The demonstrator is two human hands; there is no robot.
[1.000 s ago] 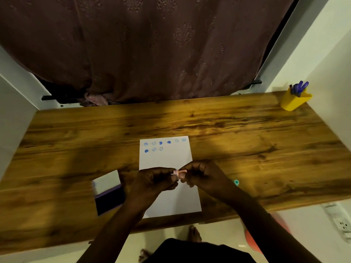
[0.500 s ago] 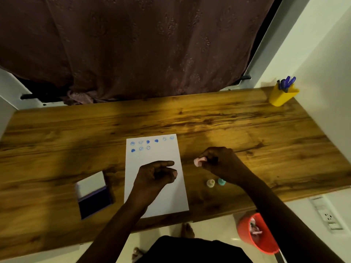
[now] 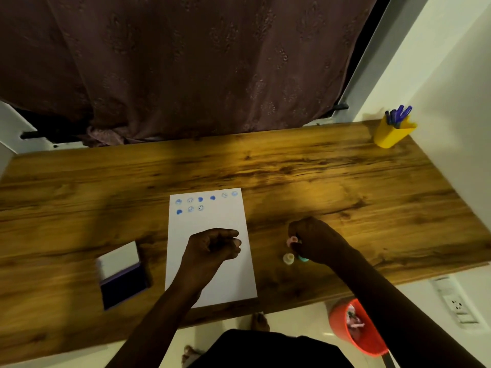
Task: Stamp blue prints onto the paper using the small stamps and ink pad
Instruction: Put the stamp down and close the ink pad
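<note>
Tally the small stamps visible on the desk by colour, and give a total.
Pink stamp, at the right hand: 1
Cream stamp, standing on the desk: 1
Teal stamp, partly hidden under the right hand: 1
Total: 3

– Where's the paper (image 3: 212, 274)?
– Flat mid-table, nine blue prints (image 3: 201, 203) in two rows at its far end.
– The ink pad (image 3: 123, 274)?
– Open, left of it.
– The stamps?
– Pink stamp (image 3: 292, 240), cream stamp (image 3: 288, 258), teal stamp (image 3: 303, 259), clustered right.
</note>
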